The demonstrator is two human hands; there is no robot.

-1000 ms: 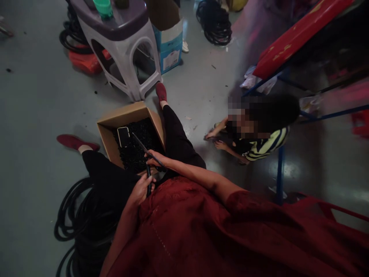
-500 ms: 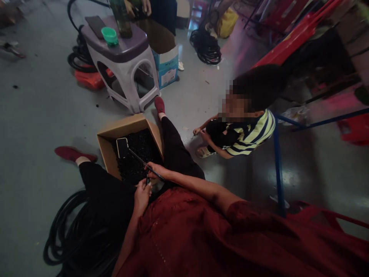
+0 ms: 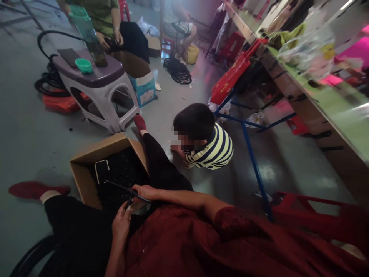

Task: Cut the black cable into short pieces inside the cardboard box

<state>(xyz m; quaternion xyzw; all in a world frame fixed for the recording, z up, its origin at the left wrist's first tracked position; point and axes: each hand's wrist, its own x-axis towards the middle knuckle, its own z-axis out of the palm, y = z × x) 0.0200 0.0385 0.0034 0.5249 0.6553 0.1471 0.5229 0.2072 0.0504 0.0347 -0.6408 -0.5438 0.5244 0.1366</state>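
My right hand [image 3: 142, 192] is closed on a thin dark rod [image 3: 119, 186] that reaches out over the cardboard box [image 3: 82, 184]. Just below and to its left, my left hand [image 3: 122, 217] is closed on a small dark piece [image 3: 129, 200], too small to name. The two hands are close together at the box's near edge. Inside the box lies a mass of small black pieces [image 3: 123, 165], with a phone [image 3: 102, 171] on top at the left.
Beyond the box stands a stool [image 3: 92, 79] with a green cup [image 3: 83, 65] and a bottle [image 3: 95, 48]. A person in a striped shirt [image 3: 216, 148] crouches to the right, near a blue metal frame [image 3: 253, 161]. Coiled black cable [image 3: 177, 71] lies farther back.
The view has swung right and up, so the box and hands appear farther left and lower. More of the table at right shows. The crouching person's head is bent lower. Both hands keep their holds.
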